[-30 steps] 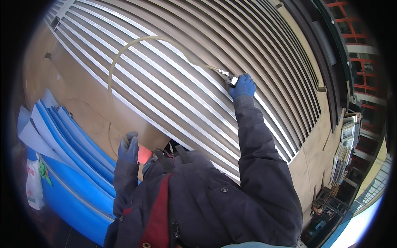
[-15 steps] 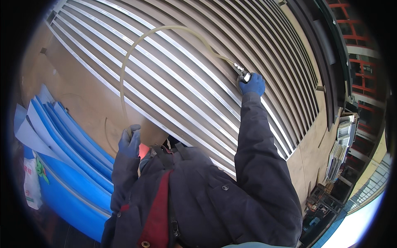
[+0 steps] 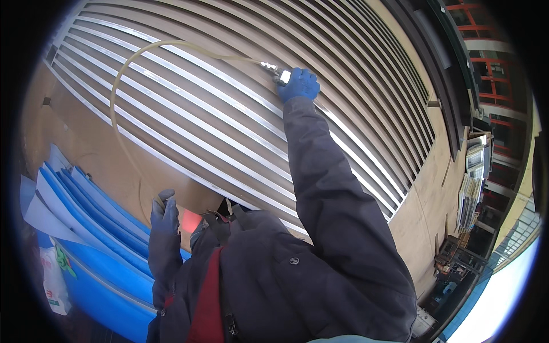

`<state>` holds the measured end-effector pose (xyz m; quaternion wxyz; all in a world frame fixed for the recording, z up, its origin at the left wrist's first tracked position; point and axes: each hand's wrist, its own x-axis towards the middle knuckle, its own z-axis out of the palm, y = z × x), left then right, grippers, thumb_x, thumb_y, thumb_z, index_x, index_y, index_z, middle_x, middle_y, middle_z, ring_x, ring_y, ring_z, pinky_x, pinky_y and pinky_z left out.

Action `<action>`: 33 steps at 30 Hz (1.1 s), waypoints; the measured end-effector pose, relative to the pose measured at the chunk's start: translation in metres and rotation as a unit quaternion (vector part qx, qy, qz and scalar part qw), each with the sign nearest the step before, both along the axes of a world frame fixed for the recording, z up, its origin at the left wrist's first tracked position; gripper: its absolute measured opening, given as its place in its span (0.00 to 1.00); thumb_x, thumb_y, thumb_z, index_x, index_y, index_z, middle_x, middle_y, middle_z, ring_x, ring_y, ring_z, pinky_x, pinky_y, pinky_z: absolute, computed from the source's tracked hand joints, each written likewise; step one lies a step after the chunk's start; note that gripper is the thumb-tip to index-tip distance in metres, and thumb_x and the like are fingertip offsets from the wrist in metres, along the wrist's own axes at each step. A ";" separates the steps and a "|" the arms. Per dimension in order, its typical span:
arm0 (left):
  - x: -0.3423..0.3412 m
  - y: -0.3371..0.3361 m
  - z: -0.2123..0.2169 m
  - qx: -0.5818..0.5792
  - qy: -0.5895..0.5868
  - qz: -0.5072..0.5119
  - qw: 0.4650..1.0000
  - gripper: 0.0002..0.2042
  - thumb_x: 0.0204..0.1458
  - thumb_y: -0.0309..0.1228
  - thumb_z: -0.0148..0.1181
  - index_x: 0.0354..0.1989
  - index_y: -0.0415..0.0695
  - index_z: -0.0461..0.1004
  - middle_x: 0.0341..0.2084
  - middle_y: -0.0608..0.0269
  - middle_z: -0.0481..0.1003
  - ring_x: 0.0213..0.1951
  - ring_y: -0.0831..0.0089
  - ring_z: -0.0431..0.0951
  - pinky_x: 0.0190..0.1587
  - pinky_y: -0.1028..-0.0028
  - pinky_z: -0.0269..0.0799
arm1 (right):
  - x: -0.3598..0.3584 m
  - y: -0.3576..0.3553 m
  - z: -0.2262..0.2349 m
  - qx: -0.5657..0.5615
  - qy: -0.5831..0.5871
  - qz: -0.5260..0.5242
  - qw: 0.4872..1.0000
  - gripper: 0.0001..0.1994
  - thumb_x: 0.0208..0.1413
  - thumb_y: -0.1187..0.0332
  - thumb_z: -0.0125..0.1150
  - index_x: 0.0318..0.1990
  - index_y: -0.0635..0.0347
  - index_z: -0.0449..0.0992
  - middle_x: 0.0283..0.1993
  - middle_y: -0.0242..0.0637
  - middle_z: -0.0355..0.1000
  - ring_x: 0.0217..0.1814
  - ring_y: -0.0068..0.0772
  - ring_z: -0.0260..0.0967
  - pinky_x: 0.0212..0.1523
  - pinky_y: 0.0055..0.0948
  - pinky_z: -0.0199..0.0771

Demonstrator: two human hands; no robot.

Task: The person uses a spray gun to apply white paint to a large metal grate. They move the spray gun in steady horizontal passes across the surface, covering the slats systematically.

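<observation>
My right hand (image 3: pixel 300 86), in a blue glove, is closed around a small shiny air tool (image 3: pixel 283 76) over the slatted metal panel (image 3: pixel 189 108). A metal coupling joins the tool to a pale yellowish hose (image 3: pixel 117 86), which loops leftward over the slats and comes down toward my left side. Gloved in grey-blue, my left hand (image 3: pixel 164 212) is held low near my body, its fingers curled at the lower run of the hose. The tool's working face is hidden beneath my right hand.
Stacked blue sheets (image 3: pixel 97 211) curve along the left, with a white plastic bag (image 3: pixel 52 280) beside them. The panel rests on a brown board surface (image 3: pixel 74 126). Dark long profiles (image 3: pixel 440 74) lie at the far right, near stacked frames (image 3: pixel 472 188).
My right hand has moved left and farther away along the slats with the air tool. The hose loop has shifted left, and my left hand sits slightly lower and further left.
</observation>
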<state>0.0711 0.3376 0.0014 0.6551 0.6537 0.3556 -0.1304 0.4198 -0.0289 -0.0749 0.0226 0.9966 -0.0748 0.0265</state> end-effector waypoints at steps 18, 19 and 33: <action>0.017 -0.033 0.001 0.001 -0.034 -0.093 0.995 0.12 0.68 0.32 0.59 0.56 0.41 0.75 0.30 0.73 0.71 0.34 0.86 0.67 0.38 0.79 0.67 | -0.092 -0.138 0.006 -0.025 -0.041 -0.145 0.988 0.30 0.47 0.38 0.74 0.46 0.52 0.80 0.54 0.44 0.75 0.59 0.52 0.72 0.55 0.51 0.77; 0.015 -0.028 0.000 0.002 -0.021 -0.080 0.997 0.13 0.68 0.32 0.59 0.57 0.41 0.75 0.29 0.74 0.70 0.33 0.86 0.67 0.36 0.79 0.65 | -0.085 -0.126 0.003 -0.032 -0.050 -0.129 0.990 0.32 0.48 0.35 0.71 0.46 0.53 0.80 0.53 0.44 0.75 0.57 0.52 0.73 0.53 0.52 0.78; 0.015 0.009 0.003 0.025 -0.031 0.031 0.999 0.14 0.68 0.35 0.58 0.56 0.40 0.71 0.19 0.72 0.65 0.17 0.86 0.60 0.18 0.83 0.54 | 0.031 0.040 0.014 0.024 0.058 0.063 0.996 0.30 0.48 0.45 0.76 0.57 0.46 0.77 0.56 0.37 0.72 0.60 0.42 0.71 0.52 0.50 0.75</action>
